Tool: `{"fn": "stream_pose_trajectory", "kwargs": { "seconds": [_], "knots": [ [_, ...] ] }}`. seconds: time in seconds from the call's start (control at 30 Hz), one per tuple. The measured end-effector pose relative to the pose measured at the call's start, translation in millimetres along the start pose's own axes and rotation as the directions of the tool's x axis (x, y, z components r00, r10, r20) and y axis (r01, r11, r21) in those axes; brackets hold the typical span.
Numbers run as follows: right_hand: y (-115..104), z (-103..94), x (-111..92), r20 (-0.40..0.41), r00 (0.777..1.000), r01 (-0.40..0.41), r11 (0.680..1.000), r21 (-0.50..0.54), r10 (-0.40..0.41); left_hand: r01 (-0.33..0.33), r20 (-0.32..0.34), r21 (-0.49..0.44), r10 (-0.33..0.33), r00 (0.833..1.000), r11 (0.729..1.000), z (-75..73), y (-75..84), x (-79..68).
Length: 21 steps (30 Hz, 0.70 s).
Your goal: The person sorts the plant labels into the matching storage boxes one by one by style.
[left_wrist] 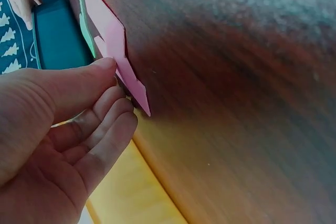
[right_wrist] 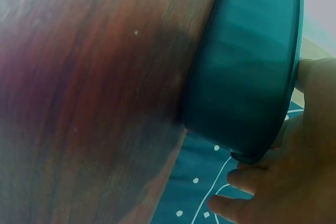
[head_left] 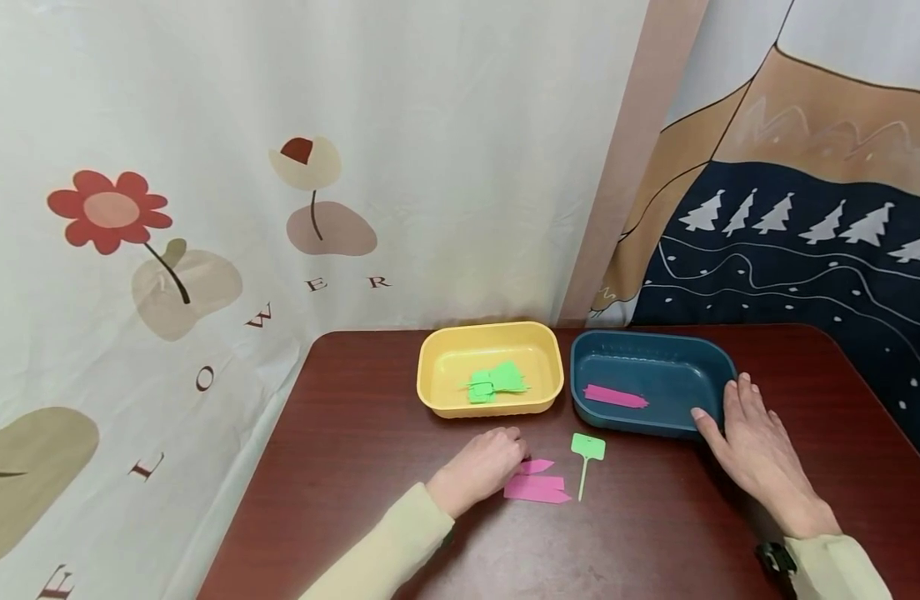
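My left hand (head_left: 480, 468) is bent over several pink plant labels (head_left: 538, 490) lying on the table. Its thumb and fingers pinch one pink label (left_wrist: 116, 51) at the edge, close to the tabletop. Just right of these lies a green T-shaped plant label (head_left: 587, 447). My right hand (head_left: 760, 446) rests on the near right corner of the blue tray (head_left: 655, 423), fingers fairly straight along the side and thumb over the front rim. Inside that tray are pink labels (head_left: 615, 397). The yellow tray (head_left: 490, 411) holds green labels (head_left: 497, 382).
Both trays stand side by side near the back edge of the dark red-brown table (head_left: 340, 467). Behind them hangs a printed curtain (head_left: 460, 167). A dark watch or band (head_left: 777, 558) is on my right wrist.
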State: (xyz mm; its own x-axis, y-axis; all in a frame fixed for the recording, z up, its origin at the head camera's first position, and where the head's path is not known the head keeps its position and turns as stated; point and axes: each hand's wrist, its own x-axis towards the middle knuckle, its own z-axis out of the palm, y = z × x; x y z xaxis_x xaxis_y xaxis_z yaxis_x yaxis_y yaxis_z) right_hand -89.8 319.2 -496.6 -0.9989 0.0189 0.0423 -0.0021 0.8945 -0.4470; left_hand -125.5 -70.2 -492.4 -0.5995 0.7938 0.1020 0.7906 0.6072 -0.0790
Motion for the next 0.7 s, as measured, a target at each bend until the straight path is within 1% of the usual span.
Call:
{"fn": "stream_pose_trajectory", "kwargs": {
  "seconds": [0.23,0.47,0.7],
  "knots": [
    [-0.1,-0.7,-0.3,0.004,1.0,0.002,1.0,0.001,-0.002,0.013,0.018,-0.039,-0.013,1.0,0.999,-1.7,-1.0,1.8],
    [-0.3,-1.2,-0.7,0.009,1.0,0.001,1.0,0.002,-0.001,0.04,0.035,-0.091,-0.037,0.999,0.995,-1.2,-0.5,5.0],
    [-0.3,-1.2,-0.9,0.01,1.0,0.001,1.0,0.003,-0.001,0.044,0.065,-0.095,-0.038,0.997,0.994,-2.1,1.4,7.3]
  ]
}}
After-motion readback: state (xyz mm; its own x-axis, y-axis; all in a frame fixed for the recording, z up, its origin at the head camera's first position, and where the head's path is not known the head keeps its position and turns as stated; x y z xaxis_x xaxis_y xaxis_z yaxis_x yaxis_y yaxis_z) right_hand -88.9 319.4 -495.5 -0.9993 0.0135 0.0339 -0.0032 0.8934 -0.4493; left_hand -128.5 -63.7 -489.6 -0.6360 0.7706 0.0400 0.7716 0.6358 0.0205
